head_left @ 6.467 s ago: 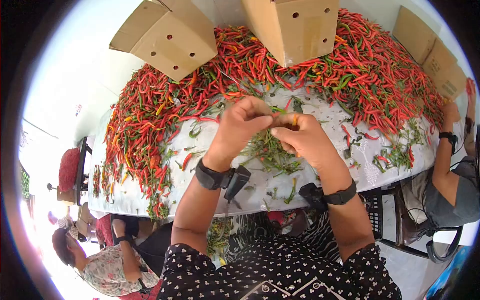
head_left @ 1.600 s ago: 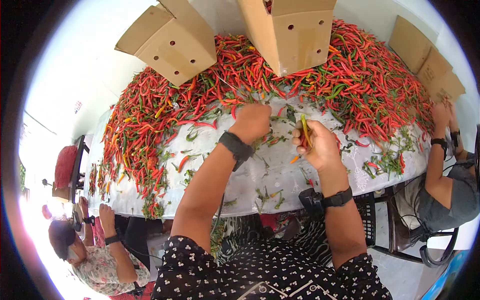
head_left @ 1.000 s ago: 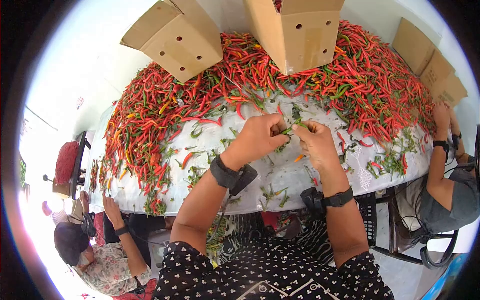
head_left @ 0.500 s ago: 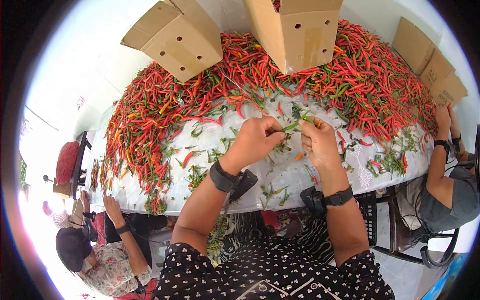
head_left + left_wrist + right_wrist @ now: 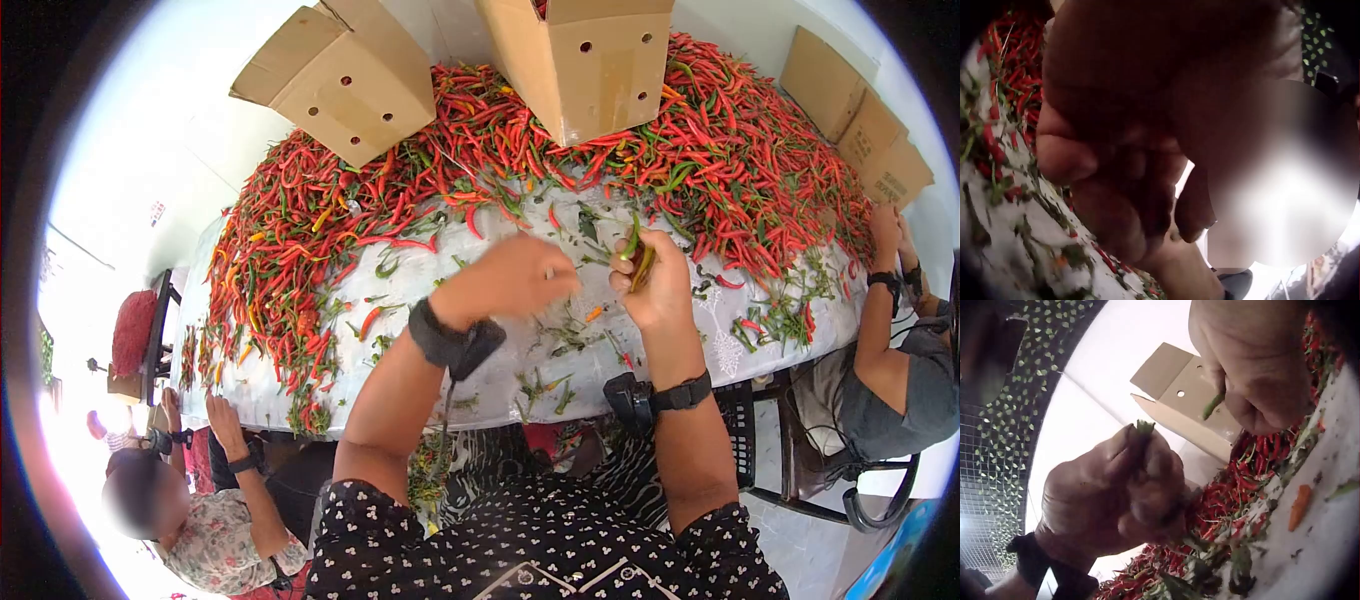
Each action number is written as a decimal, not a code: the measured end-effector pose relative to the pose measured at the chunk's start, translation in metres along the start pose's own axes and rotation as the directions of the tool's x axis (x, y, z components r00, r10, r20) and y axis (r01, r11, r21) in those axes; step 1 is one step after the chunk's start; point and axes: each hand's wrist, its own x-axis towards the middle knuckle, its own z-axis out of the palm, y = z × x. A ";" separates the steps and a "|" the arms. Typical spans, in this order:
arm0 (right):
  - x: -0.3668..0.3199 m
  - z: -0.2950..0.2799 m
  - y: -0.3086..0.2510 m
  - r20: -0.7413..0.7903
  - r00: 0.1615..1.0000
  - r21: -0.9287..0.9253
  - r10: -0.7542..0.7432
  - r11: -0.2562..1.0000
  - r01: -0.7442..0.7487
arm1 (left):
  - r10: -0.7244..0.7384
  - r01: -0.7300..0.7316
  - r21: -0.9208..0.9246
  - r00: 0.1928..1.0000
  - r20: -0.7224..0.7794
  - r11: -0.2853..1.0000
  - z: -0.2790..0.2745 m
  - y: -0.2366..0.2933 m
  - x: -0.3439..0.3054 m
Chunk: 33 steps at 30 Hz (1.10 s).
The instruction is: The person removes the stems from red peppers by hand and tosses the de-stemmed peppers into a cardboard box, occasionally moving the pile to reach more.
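My right hand [image 5: 660, 280] grips a few chillies, among them a green chilli [image 5: 633, 238] and a brownish-yellow chilli [image 5: 642, 268]. In the right wrist view a green tip [image 5: 1213, 406] sticks out from that hand's fingers. My left hand [image 5: 500, 285] is motion-blurred in the head view, a short way left of the right hand over the table. Seen from the right wrist, it pinches a short green stem piece [image 5: 1145, 427] between thumb and finger. The left wrist view shows its palm dark, with curled fingers [image 5: 1110, 219]. Behind both hands lies a heap of red chillies [image 5: 750, 150].
Two cardboard boxes [image 5: 345, 95] stand in the heap at the back. Plucked stems [image 5: 545, 390] and an orange chilli piece [image 5: 595, 314] lie on the white tablecloth [image 5: 480, 380]. One person [image 5: 210, 520] sits at the left, another [image 5: 890, 390] at the right.
Half a second ago both hands met at a green chilli. Since then they have parted, the left hand going left, the right turning slightly with the chillies in its grip.
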 end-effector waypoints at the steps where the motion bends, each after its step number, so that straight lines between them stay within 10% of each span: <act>1: -0.001 0.004 0.000 -0.045 0.999 0.013 0.022 1.000 -0.021 | 0.010 0.016 0.162 0.987 -0.158 0.987 0.000 -0.019 0.005; 8: 0.004 0.000 0.000 -0.044 0.994 -0.008 0.095 0.995 -0.096 | 0.005 0.129 0.486 0.964 -0.265 0.864 -0.008 -0.069 0.045; 11: 0.007 -0.007 -0.001 -0.010 0.997 -0.042 0.073 0.996 -0.073 | -0.275 0.329 0.401 0.943 -0.186 0.855 0.001 -0.072 0.055; 21: 0.007 -0.005 0.006 -0.045 0.998 -0.105 0.033 0.994 -0.038 | -0.173 0.251 0.351 0.956 -0.238 0.902 0.009 -0.068 0.042; 26: 0.006 -0.002 0.012 -0.020 0.998 -0.215 0.056 0.975 -0.059 | -0.228 0.121 -0.387 0.942 -0.245 0.914 0.000 -0.040 0.021; 33: -0.002 0.008 0.017 0.001 0.995 -0.391 0.096 0.916 -0.088 | -0.199 0.073 -0.686 0.974 -0.105 0.724 0.008 -0.021 0.007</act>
